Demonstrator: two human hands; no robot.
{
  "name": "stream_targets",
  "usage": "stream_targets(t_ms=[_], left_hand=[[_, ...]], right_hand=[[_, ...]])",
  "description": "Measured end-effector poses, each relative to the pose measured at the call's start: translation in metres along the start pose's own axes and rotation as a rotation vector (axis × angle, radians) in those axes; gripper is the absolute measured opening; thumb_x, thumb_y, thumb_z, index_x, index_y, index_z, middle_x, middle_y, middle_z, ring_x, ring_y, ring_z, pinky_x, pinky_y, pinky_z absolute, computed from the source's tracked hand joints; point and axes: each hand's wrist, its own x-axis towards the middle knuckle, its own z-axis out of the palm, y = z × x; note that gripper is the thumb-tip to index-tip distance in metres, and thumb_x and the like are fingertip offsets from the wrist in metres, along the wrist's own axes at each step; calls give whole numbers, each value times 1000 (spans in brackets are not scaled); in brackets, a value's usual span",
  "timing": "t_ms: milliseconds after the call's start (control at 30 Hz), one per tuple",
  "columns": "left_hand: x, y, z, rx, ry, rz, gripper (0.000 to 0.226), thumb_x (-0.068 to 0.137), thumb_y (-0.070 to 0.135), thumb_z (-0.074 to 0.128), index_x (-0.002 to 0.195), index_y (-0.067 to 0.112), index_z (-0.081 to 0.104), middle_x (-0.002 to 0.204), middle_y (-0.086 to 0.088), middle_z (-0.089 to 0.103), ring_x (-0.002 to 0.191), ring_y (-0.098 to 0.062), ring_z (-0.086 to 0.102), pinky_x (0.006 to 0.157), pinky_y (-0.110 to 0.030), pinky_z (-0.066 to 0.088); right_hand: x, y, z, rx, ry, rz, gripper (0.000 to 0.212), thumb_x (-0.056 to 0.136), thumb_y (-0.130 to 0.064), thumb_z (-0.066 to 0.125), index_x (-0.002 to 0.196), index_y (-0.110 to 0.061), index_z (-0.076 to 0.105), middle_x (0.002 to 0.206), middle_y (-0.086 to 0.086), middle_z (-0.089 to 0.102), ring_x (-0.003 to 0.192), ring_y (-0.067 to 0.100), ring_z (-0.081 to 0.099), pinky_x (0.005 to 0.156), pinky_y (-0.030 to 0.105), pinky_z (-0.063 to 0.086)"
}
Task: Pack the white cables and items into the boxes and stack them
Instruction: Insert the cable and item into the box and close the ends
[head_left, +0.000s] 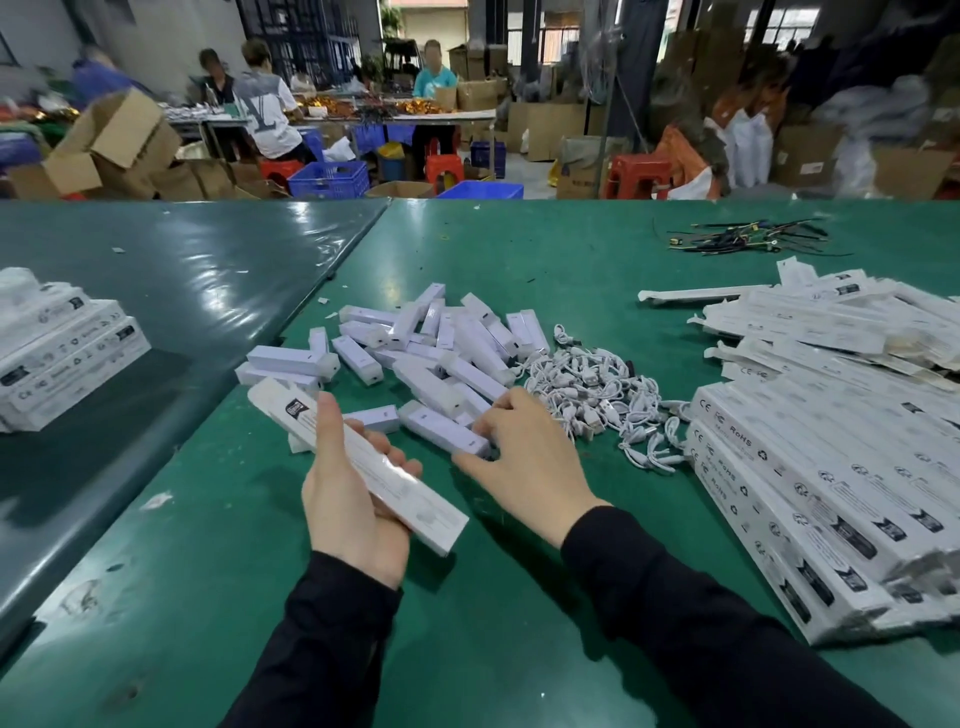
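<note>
My left hand (348, 499) grips a long white box (363, 467) from below, with the thumb lying along its top. My right hand (524, 457) reaches over the pile of white block-shaped items (431, 353), and its fingers close round one item (441, 428) at the pile's near edge. A tangle of short white cables (602, 395) lies just right of that pile. Flat white boxes (810, 478) lie in rows at the right. A stack of packed boxes (57, 358) stands at the far left.
The green table (467, 623) meets a darker table (182, 280) along a seam at the left. Black cable ties (748, 239) lie at the back right. More loose flat boxes (831, 322) spread behind the rows. People, cartons and crates fill the background.
</note>
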Motion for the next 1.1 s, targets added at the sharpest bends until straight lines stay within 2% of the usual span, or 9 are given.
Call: stream_targets(t_ms=[133,200,267,400,500,700,800,933,1100], left_hand=[[4,-3,-3,124,-111,-92,20,83,29,69,86,15,54,62,3,50,41,-9,42,40,-18,41],[2,-8,-1,279,-214,-158,38,68,23,75,100,9,59,75,-3,58,43,-10,45,40,-20,43],[-4,-13,2,466,-348,-243,58,55,24,78,107,5,62,80,-7,65,43,-13,48,39,-21,44],[-20,-24,4,711,-621,-361,58,53,25,81,105,5,64,61,-6,63,42,-14,52,38,-21,45],[-24,-29,4,714,-640,-368,49,55,19,80,98,4,63,53,-4,56,38,-13,48,37,-20,42],[-22,-24,4,637,-656,-376,41,63,6,87,96,2,62,57,-8,58,36,-13,44,37,-19,40],[-25,-24,4,691,-729,-396,34,68,24,86,86,7,64,69,-15,67,36,-14,45,37,-20,40],[-26,-25,2,759,-802,-418,26,61,31,84,65,18,63,54,-11,56,33,-14,44,37,-18,39],[-31,-25,0,810,-954,-504,21,62,36,80,60,25,62,52,-9,55,32,-13,47,37,-17,40]], right_hand=[[-9,12,-21,700,112,238,33,81,-39,73,82,-6,70,84,9,70,73,11,61,76,33,52],[-16,22,-34,995,129,367,42,80,-33,75,88,7,66,83,16,71,70,15,66,75,37,59],[-24,26,-45,1169,126,455,48,75,-32,79,83,11,56,75,13,69,58,19,67,53,28,56],[-36,29,-50,1114,216,467,42,76,-29,81,67,-9,45,58,8,51,44,14,54,42,21,43],[-40,29,-53,1093,252,438,43,77,-23,81,63,-12,42,56,9,47,42,11,50,41,19,42],[-45,27,-70,1221,-52,460,39,77,-15,79,110,-11,58,82,14,75,58,18,67,53,24,53],[-42,32,-78,1214,181,457,28,83,-13,73,108,-16,61,82,12,76,62,17,69,53,23,54],[-39,42,-89,1435,597,395,25,86,-11,69,106,-15,55,80,5,75,73,17,71,60,25,57],[-39,39,-83,1444,636,391,24,87,-9,70,101,-18,52,81,5,74,76,16,71,62,27,57]])
